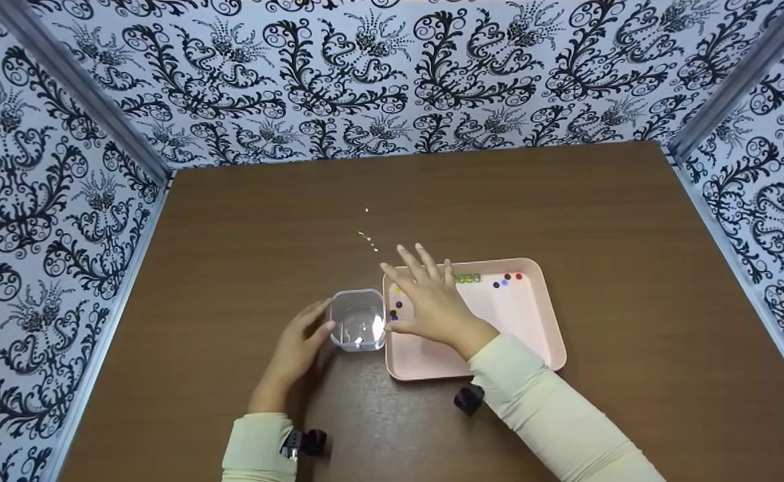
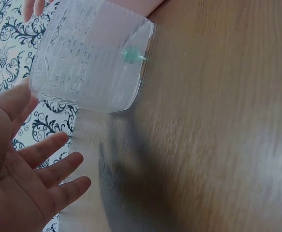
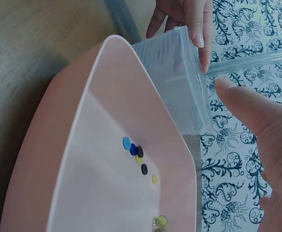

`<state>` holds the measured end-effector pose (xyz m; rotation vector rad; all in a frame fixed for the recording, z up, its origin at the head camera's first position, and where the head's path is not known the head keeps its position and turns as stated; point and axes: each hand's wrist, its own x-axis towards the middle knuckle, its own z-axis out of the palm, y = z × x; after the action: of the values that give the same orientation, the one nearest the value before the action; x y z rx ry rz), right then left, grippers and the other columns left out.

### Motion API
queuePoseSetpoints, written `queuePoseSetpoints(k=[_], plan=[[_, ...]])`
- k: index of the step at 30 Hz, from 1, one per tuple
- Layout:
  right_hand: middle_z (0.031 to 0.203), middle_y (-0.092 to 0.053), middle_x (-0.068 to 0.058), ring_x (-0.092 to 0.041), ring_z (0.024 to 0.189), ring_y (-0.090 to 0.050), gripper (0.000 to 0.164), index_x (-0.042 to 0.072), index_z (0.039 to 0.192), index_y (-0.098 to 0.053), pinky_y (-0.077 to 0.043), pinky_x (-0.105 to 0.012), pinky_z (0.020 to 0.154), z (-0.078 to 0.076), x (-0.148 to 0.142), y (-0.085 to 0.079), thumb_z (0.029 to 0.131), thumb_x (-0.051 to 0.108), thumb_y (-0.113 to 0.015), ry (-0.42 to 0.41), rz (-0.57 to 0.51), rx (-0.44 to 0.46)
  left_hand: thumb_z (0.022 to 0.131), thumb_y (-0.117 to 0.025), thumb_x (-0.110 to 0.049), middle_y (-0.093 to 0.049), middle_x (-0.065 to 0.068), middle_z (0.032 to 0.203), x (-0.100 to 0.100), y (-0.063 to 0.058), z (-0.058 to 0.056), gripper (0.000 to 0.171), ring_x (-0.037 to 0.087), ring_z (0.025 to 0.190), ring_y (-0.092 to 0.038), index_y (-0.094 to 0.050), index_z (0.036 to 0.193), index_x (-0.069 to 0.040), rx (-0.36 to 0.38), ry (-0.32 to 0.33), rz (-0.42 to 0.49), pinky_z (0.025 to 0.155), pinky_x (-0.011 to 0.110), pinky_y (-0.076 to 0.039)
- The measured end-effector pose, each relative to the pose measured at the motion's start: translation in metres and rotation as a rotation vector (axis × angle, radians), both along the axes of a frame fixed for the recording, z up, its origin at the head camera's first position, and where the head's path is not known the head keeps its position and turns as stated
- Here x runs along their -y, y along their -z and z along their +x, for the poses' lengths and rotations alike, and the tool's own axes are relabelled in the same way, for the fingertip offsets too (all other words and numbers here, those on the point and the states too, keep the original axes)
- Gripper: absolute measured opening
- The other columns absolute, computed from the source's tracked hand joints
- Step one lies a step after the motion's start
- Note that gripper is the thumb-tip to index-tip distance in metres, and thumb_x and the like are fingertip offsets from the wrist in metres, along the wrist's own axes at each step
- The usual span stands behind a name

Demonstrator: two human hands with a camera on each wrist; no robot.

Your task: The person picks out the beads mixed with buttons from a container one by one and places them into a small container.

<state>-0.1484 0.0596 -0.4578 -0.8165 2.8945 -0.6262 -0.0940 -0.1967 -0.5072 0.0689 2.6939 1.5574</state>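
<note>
A clear square plastic container (image 1: pixel 358 321) stands against the left side of a pink tray (image 1: pixel 552 335). At the container's left side, my left hand (image 1: pixel 298 345) has its thumb and index finger by the wall; its other fingers are spread in the left wrist view. My right hand (image 1: pixel 435 304) hovers above the tray's left part, fingers spread, thumb near the container's rim, holding nothing. Inside the tray lie small coloured buttons, such as a light blue button (image 3: pixel 126 143) and a red button (image 1: pixel 519 276). Several green pieces (image 1: pixel 466 278) line its far side, partly behind the right hand.
Small white bits (image 1: pixel 368 239) lie on the brown table (image 1: pixel 264 234) beyond the container. Patterned walls (image 1: pixel 365 80) enclose the table at the back and both sides. A small green spot (image 2: pixel 131 54) shows at the container in the left wrist view.
</note>
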Motion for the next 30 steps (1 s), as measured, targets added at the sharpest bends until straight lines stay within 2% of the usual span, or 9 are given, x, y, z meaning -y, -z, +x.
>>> queuePoseSetpoints(k=[21, 30], plan=[[0.159, -0.023, -0.007, -0.032, 0.147, -0.013, 0.089, 0.019, 0.149, -0.038, -0.012, -0.071, 0.109, -0.006, -0.025, -0.001, 0.074, 0.045, -0.080, 0.051, -0.131, 0.006, 0.094, -0.062, -0.015, -0.047, 0.026, 0.140, 0.000, -0.001, -0.001, 0.042, 0.041, 0.135, -0.038, -0.056, 0.135, -0.005, 0.012, 0.005, -0.020, 0.114, 0.055, -0.024], [0.156, -0.031, -0.008, -0.032, 0.145, -0.019, 0.083, 0.017, 0.146, -0.043, -0.014, -0.067, 0.111, -0.009, -0.034, -0.001, 0.075, 0.038, -0.081, 0.082, -0.247, -0.001, 0.094, -0.062, -0.013, -0.048, 0.027, 0.139, 0.000, -0.002, -0.001, 0.041, 0.042, 0.134, -0.039, -0.057, 0.134, -0.003, 0.002, 0.006, -0.012, 0.114, 0.054, -0.024]])
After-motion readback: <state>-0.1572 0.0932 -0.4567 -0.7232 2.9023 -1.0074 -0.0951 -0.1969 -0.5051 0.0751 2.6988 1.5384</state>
